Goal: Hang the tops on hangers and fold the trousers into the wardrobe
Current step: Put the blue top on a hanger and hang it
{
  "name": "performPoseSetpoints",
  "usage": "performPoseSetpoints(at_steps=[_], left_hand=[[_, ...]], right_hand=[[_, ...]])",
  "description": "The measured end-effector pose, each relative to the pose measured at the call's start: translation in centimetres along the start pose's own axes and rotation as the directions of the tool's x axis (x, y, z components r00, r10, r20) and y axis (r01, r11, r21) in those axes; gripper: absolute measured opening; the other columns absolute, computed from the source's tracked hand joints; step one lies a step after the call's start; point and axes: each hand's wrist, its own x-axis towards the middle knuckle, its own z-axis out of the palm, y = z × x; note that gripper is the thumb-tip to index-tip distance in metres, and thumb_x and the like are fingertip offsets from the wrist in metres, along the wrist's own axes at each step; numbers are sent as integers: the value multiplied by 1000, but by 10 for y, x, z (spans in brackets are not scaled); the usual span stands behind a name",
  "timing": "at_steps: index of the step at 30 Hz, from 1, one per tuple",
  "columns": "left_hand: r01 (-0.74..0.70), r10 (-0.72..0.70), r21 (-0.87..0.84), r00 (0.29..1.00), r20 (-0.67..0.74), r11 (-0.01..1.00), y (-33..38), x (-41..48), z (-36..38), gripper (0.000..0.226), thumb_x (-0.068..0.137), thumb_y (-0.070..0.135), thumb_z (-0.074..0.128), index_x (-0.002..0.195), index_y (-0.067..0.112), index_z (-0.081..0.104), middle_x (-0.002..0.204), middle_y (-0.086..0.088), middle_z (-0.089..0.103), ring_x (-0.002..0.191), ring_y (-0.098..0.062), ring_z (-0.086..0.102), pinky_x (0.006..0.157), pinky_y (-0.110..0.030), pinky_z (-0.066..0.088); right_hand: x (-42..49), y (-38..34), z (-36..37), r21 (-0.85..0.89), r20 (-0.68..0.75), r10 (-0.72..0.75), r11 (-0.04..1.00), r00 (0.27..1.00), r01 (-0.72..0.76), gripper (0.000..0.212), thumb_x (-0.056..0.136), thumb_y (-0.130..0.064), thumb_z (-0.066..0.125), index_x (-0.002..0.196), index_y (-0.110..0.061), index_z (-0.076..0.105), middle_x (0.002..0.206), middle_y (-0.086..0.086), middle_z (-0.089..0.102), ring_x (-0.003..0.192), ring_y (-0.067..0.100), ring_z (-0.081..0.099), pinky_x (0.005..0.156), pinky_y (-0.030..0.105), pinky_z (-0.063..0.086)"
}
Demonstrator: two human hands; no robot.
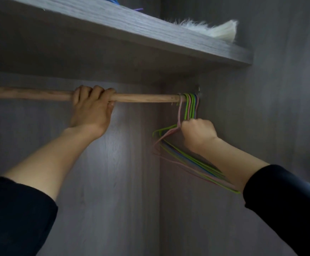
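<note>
Grey wardrobe (113, 182), left hand (91, 109) gripping wooden rail (146, 98), right hand (198, 133) clutching hangers (190, 108) (green, pink)

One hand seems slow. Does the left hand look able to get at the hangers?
Probably yes: the left hand grips the rail, whose stretch toward the hangers is bare; the right hand holds their necks.

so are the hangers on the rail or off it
On it: the hangers hook over the wooden rail at its right end; the right hand grips their necks, the left hand the rail.
</note>
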Motion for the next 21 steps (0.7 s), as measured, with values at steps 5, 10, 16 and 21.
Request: performPoseSetpoints(at_steps=[5, 10, 16, 21], left_hand=[[2, -2, -16, 1000, 17, 1000, 0, 2, -1, 31, 99, 24, 43, 128, 18, 54, 112, -11, 55, 104, -35, 40, 98, -38, 16], [15, -13, -14, 994, 109, 1000, -1, 3, -6, 39, 100, 26, 39, 138, 19, 45, 121, -10, 52, 110, -34, 39, 102, -37, 14], [64, -34, -86, 949, 314, 994, 5, -6, -23, 60, 97, 32, 42, 152, 25, 18, 158, -3, 19, 145, -28, 7, 116, -38, -3], [226, -72, -311, 896, 438, 923, 29, -98, -25, 60, 97, 30, 45, 151, 24, 21, 160, -8, 14, 146, -30, 7, 118, -44, 4]], right_hand=[[14, -1, -11, 440, 34, 178, 881, 983, -175, 12, 89, -24, 51, 87, -12, 54, 82, 11, 52, 77, 32, 53, 64, 33, 39], [21, -18, -18, 790, 77, 227, 580, 971, -198, 18, 90, -27, 53, 78, -17, 60, 79, 7, 61, 79, 28, 59, 66, 28, 40], [-21, -49, -21, 827, 5, 257, 542, 967, -148, 32, 98, -31, 49, 80, -9, 65, 65, 3, 54, 73, 30, 55, 61, 32, 39], [-80, -62, -22, 835, 138, 237, 494, 962, -241, 28, 98, -25, 47, 73, -13, 56, 64, 6, 58, 66, 31, 64, 60, 34, 50]])
